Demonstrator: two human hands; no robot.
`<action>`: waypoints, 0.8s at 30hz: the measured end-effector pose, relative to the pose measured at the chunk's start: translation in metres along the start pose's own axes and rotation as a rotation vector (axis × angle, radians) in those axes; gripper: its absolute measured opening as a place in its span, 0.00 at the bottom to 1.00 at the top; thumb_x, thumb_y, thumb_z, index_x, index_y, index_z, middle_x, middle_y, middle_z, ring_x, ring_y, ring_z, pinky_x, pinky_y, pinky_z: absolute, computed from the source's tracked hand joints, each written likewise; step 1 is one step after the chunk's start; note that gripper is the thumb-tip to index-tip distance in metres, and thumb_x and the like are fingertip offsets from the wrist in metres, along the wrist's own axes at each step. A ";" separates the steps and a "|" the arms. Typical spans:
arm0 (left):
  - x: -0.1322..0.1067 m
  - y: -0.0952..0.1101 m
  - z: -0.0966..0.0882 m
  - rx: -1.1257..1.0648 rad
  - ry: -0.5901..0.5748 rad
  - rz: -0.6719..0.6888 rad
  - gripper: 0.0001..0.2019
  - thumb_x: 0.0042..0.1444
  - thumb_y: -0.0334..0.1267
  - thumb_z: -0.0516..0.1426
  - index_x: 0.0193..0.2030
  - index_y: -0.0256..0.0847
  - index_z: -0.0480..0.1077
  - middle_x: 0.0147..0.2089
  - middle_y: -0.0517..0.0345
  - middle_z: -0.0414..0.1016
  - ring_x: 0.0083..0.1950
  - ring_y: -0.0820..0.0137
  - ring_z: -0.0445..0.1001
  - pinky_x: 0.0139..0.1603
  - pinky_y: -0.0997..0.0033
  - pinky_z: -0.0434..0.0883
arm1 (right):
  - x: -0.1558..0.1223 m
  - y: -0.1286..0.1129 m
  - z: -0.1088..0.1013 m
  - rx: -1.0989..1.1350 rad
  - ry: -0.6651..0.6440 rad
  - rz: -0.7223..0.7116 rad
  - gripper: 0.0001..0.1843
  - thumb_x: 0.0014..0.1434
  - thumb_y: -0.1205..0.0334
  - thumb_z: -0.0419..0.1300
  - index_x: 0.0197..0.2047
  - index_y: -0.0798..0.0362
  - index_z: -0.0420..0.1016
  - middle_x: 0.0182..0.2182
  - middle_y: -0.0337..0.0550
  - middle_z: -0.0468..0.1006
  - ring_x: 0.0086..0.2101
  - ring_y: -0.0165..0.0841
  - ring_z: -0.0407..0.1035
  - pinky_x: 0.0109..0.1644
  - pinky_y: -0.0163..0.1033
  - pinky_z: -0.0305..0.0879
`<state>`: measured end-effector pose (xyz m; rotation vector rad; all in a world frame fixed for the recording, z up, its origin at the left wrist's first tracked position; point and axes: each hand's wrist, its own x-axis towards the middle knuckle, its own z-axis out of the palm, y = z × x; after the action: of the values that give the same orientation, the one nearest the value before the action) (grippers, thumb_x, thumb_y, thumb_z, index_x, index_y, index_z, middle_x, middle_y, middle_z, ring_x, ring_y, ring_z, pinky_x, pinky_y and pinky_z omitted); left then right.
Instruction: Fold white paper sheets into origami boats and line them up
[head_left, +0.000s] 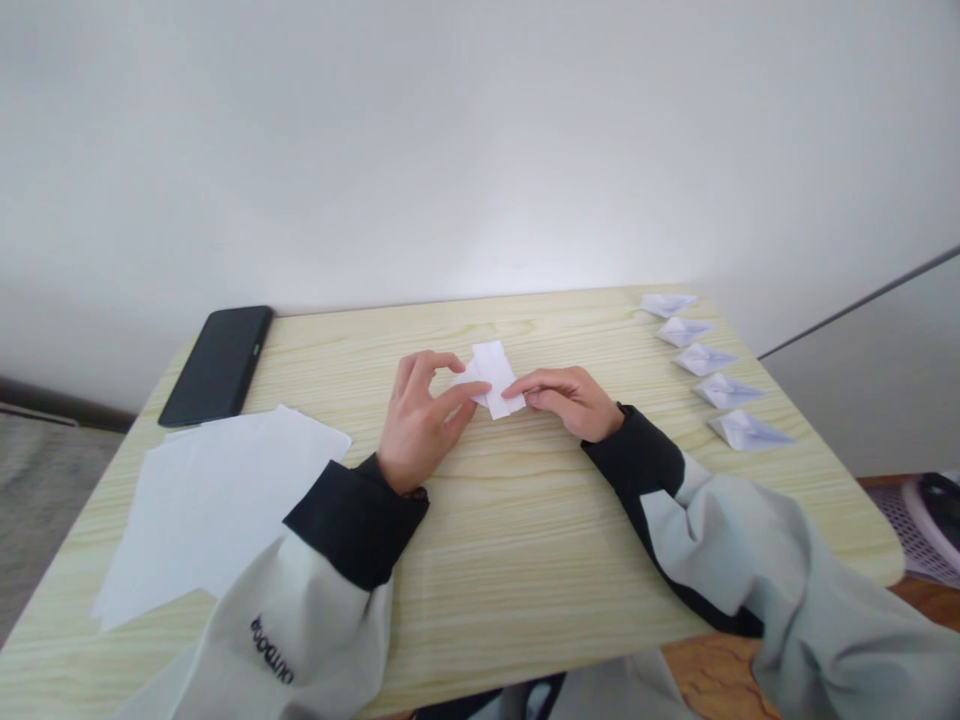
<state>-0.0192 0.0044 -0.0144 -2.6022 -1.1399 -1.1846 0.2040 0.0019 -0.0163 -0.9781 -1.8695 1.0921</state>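
A small piece of folded white paper point(493, 368) lies near the middle of the table, with flaps sticking out to the left and right of an upright strip. My left hand point(424, 415) holds its left side, thumb on top and index finger bent above it. On the right side, my right hand point(566, 397) pinches the paper between index finger and thumb. The remaining fingers of my right hand are curled and partly hidden.
Several folded white paper boats point(725, 390) stand in a row along the right side of the wooden table point(480, 580). A stack of white sheets point(202, 505) lies at the left, below a black tablet or phone point(219, 365). A white wall point(465, 150) borders the back edge.
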 end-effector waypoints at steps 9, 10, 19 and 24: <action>0.005 0.005 -0.005 -0.083 0.145 -0.064 0.07 0.55 0.28 0.57 0.31 0.44 0.74 0.35 0.56 0.69 0.40 0.67 0.67 0.41 0.65 0.68 | 0.002 0.007 0.007 -0.121 0.192 -0.131 0.24 0.53 0.64 0.61 0.54 0.46 0.70 0.45 0.45 0.64 0.36 0.29 0.65 0.29 0.32 0.67; 0.005 0.005 -0.005 -0.120 0.130 -0.085 0.06 0.56 0.29 0.57 0.31 0.43 0.73 0.36 0.56 0.70 0.41 0.67 0.68 0.41 0.65 0.69 | 0.003 0.008 0.008 -0.168 0.215 -0.159 0.24 0.52 0.63 0.62 0.54 0.46 0.70 0.47 0.46 0.62 0.38 0.30 0.65 0.31 0.34 0.69; 0.002 0.007 -0.010 -0.398 -0.020 -0.175 0.03 0.57 0.36 0.56 0.33 0.41 0.70 0.45 0.52 0.75 0.48 0.66 0.73 0.50 0.64 0.70 | 0.003 0.014 0.008 -0.306 0.244 -0.283 0.17 0.53 0.58 0.63 0.48 0.47 0.74 0.50 0.48 0.59 0.42 0.36 0.65 0.42 0.45 0.70; 0.002 0.008 -0.009 -0.463 -0.108 -0.242 0.05 0.57 0.39 0.57 0.35 0.41 0.71 0.45 0.52 0.78 0.46 0.66 0.76 0.48 0.67 0.70 | 0.003 0.009 0.005 -0.312 0.277 -0.356 0.07 0.57 0.58 0.61 0.37 0.49 0.79 0.43 0.46 0.67 0.42 0.35 0.68 0.47 0.45 0.68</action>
<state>-0.0180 -0.0031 -0.0048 -2.9555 -1.3763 -1.5334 0.2003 0.0064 -0.0257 -0.8685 -1.9176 0.4404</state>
